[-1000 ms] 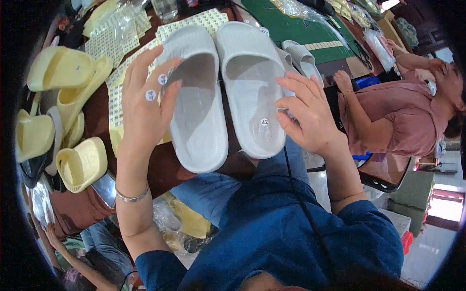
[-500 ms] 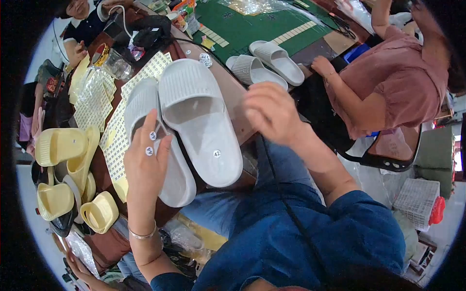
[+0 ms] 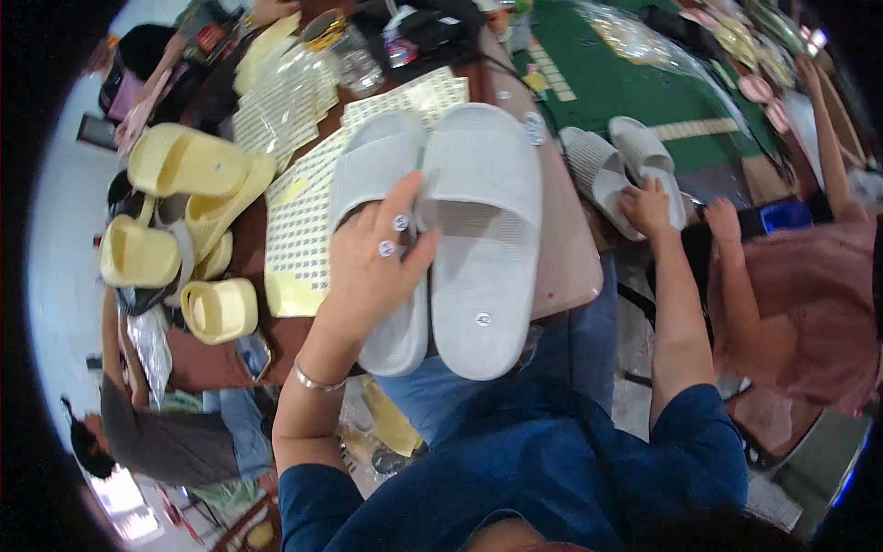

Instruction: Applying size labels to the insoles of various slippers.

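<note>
Gripping a pair of grey slippers (image 3: pixel 451 239) at centre, the left hand (image 3: pixel 372 267) carried round white stickers on its fingers (image 3: pixel 394 235). Farther right, the right hand (image 3: pixel 647 206) rested open on another grey pair (image 3: pixel 621 170). Pale sticker sheets (image 3: pixel 303 184) lay left, beside yellow slippers (image 3: pixel 179 216).

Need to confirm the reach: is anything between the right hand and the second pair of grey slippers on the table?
Nothing visible: the right hand already rests on the second pair of grey slippers. The left hand holds the near pair.
</note>
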Tool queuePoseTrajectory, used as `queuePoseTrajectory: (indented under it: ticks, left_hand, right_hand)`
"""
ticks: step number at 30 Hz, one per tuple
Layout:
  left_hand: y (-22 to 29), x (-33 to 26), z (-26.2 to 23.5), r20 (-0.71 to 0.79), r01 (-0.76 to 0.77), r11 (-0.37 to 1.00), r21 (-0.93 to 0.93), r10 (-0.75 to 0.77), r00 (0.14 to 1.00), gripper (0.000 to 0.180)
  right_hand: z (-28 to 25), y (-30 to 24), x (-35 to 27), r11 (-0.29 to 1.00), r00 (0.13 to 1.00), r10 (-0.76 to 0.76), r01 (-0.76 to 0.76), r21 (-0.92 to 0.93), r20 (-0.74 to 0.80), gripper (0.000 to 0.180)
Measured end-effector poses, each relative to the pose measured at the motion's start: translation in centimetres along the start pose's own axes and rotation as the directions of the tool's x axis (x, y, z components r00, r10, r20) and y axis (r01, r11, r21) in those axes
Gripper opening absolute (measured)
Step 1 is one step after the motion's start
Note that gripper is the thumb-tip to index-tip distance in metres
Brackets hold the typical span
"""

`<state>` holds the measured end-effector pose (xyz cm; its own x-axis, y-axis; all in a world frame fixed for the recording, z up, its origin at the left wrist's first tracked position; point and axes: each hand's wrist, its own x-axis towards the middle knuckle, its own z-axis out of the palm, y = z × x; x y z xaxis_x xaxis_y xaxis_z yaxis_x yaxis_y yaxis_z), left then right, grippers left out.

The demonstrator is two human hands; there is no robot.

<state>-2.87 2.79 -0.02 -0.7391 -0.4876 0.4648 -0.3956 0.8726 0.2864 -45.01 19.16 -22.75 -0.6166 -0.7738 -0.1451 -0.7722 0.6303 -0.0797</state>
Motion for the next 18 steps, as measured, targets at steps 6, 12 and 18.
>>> queuePoseTrajectory:
  ticks: [6,12,18]
  left_hand:
    - [0.1,0.6,0.1,0.004,-0.001,0.997,-0.076,0.002,1.0,0.059]
    - [0.0,0.0,-0.7,-0.049,-0.007,0.998,-0.058,0.005,0.999,0.059]
    - [0.2,-0.3,0.2,-0.059,0.047,0.976,-0.215,-0.061,0.996,0.052]
  right_hand:
    - [2.1,2.3,3.6,0.963,0.94,-0.214,0.248,0.102,-0.264,0.031]
    - [3.8,1.5,6.8,0.932,0.882,-0.318,0.359,0.057,-0.348,0.037]
    - [1.9,3.9,6.3,0.964,0.873,-0.257,0.261,-0.047,-0.414,0.034]
